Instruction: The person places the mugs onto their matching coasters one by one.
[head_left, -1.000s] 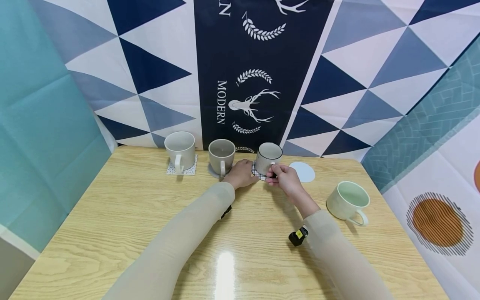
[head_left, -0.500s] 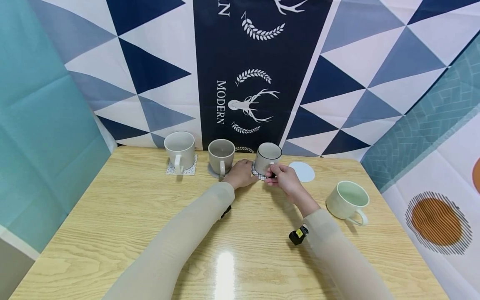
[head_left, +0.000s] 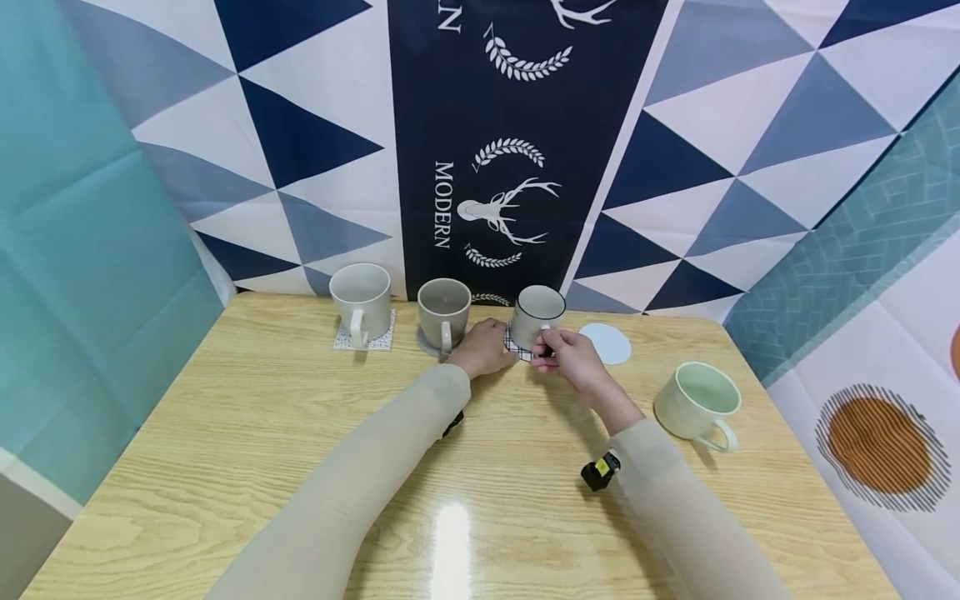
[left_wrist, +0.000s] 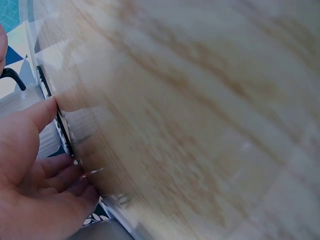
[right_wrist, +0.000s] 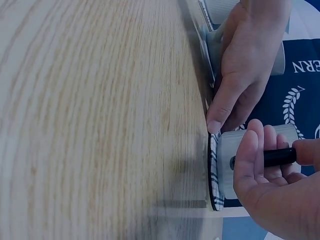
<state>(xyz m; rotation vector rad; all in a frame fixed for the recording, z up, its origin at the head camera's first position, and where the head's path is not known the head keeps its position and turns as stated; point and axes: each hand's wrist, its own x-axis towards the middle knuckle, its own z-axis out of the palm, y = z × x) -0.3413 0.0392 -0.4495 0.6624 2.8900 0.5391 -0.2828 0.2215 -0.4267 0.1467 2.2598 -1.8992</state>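
Note:
A white mug with a dark rim stands on a black-and-white plaid coaster by the back wall. My right hand grips the mug's black handle, with the thumb on one end and fingers curled around it. My left hand is at the coaster's left side. In the left wrist view, its thumb and curled fingers hold the coaster's edge. A taupe mug on a grey round coaster stands just left of that hand.
Farther left, a white mug stands on a speckled square coaster. A white round coaster lies right of my right hand. A pale green mug stands near the table's right edge. A patterned cloth wall closes off the back.

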